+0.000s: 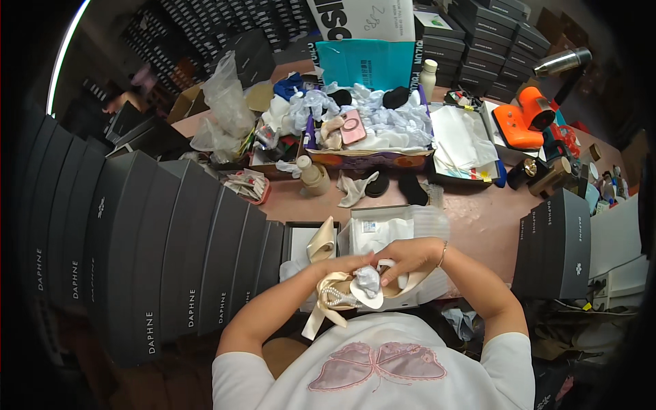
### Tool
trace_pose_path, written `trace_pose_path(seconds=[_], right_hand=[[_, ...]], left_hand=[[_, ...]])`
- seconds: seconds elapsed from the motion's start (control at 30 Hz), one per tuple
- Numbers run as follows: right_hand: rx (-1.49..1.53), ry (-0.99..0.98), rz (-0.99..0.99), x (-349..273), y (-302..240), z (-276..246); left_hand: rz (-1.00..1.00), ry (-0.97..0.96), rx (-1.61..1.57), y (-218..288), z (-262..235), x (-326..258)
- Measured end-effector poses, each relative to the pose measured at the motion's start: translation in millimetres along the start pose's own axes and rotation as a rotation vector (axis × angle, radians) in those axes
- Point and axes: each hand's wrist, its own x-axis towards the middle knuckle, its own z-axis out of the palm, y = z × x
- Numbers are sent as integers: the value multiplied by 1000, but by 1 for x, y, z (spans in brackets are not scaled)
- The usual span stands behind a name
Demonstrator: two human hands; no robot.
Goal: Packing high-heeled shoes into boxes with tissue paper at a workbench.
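Note:
My right hand (408,257) is closed round a cream high-heeled shoe (421,279), its fingers at the shoe's opening. My left hand (354,262) meets it from the other side, fingers drawn together, and what they pinch is hidden. Just below the left hand sits a wad of white paper (368,279). A cream ribbon bow with strings of pearls (336,295) hangs under my left wrist. Beyond that wrist rises a pointed cream shoe toe (322,243). An open shoebox with white tissue (384,231) lies behind my hands.
Dark grey shoeboxes (184,253) stand in a long row at left, more (553,239) at right. At the back, a carton (369,158) holds crumpled tissue and a pink phone (352,127). Nearer are a cream bottle (313,176) and black pads (377,184). An orange device (519,123) stands back right.

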Motion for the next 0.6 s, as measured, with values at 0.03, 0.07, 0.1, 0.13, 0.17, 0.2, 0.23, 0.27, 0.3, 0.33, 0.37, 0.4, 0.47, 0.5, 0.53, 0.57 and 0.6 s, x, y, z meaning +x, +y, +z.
trace_pose_path(seconds=[0.03,0.07,0.1,0.13,0.17,0.2,0.23,0.27,0.3,0.33,0.37,0.4,0.47,0.5,0.53,0.57,0.6], right_hand=[[-29,10,-22,6,-3,0],[-132,45,-52,13,6,5],[-234,86,-81,24,20,12],[-337,123,-112,34,30,19],[-498,395,-201,34,32,28],[-422,623,-196,33,32,31],[-342,849,-187,33,33,33],[-256,1071,-174,33,35,36],[-247,1153,-24,29,49,41],[-383,1131,66,34,59,49],[-519,1103,156,44,75,60],[-654,1079,246,53,92,74],[-693,987,334,59,113,98],[-570,1083,291,59,102,94],[-435,1158,251,57,87,94],[-182,1191,117,52,66,90],[64,1054,155,51,47,94]], left_hand=[[-42,46,-196,-13,28,-4],[-85,6,-376,-18,44,-9],[-28,44,-423,-38,40,-4],[32,86,-472,-60,29,2],[84,193,-534,-75,22,7],[151,301,-599,-84,21,11],[217,412,-663,-91,19,13],[281,420,-677,-96,15,13],[354,431,-695,-95,15,11],[424,439,-697,-92,14,8],[466,340,-683,-96,4,8],[511,412,-674,-93,10,6],[608,553,-647,-80,32,8],[668,628,-633,-73,35,12],[712,683,-591,-77,32,17],[732,730,-547,-88,30,21],[756,763,-487,-92,29,26]])
